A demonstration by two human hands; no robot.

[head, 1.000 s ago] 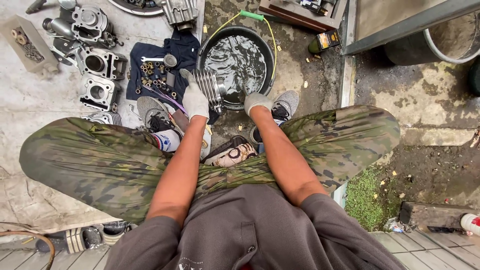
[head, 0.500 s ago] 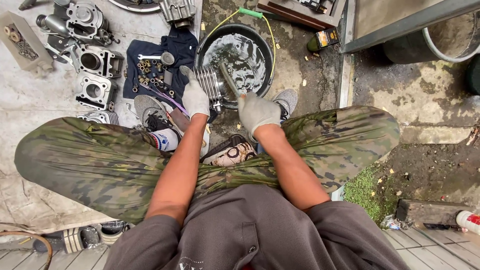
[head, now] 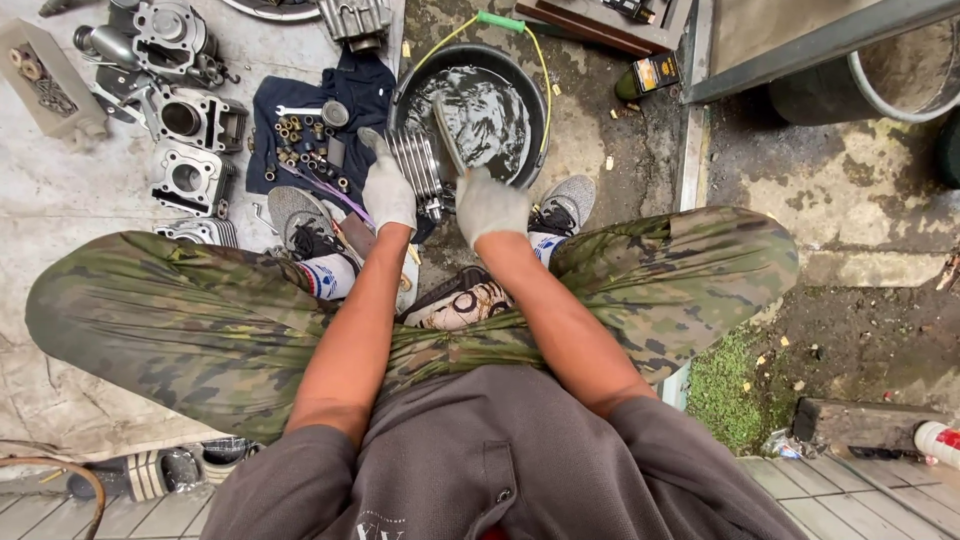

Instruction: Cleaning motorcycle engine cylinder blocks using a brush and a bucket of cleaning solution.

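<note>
My left hand (head: 388, 195), in a pale work glove, grips a finned metal engine cylinder (head: 418, 165) at the near rim of a black basin (head: 470, 55) that holds dark liquid. My right hand (head: 490, 205), also gloved, is closed around a thin brush-like tool (head: 447, 135). The tool points up over the liquid, right beside the cylinder. Both hands reach out between my knees in camouflage trousers, above my grey shoes (head: 565, 205).
Engine cases and cylinder blocks (head: 190, 120) lie on the concrete at the left. A dark blue cloth (head: 300, 130) carries several bolts and a wrench. A small bottle (head: 650, 75) sits right of the basin, a large tub (head: 880, 80) at top right, and grass (head: 730, 390) at lower right.
My right hand has shifted a little left toward the cylinder, and its tool now stands over the basin. My left hand has kept its hold on the cylinder.
</note>
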